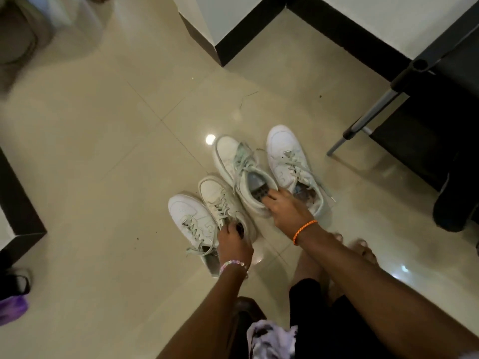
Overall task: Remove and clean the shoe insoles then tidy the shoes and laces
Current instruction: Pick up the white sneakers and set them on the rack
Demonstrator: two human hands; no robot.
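Several white sneakers with pale laces stand on the tiled floor. My left hand [233, 244] grips the heel opening of a cream sneaker [220, 200], which leans against a whiter sneaker [186, 216] on its left. My right hand [287, 211] reaches into the heel of a third sneaker [236, 164], fingers curled on its grey insole [255, 183]. A fourth sneaker [287, 156] stands to the right, its dark patterned insole [304, 193] showing. Loose laces trail over the shoes and the floor.
A black chair with a metal leg [363, 125] stands at the right. Dark skirting of a wall corner [223, 50] lies beyond the shoes. My bare feet [363, 250] rest near the right sneakers. A purple item [10, 309] and a dark one lie at the left edge.
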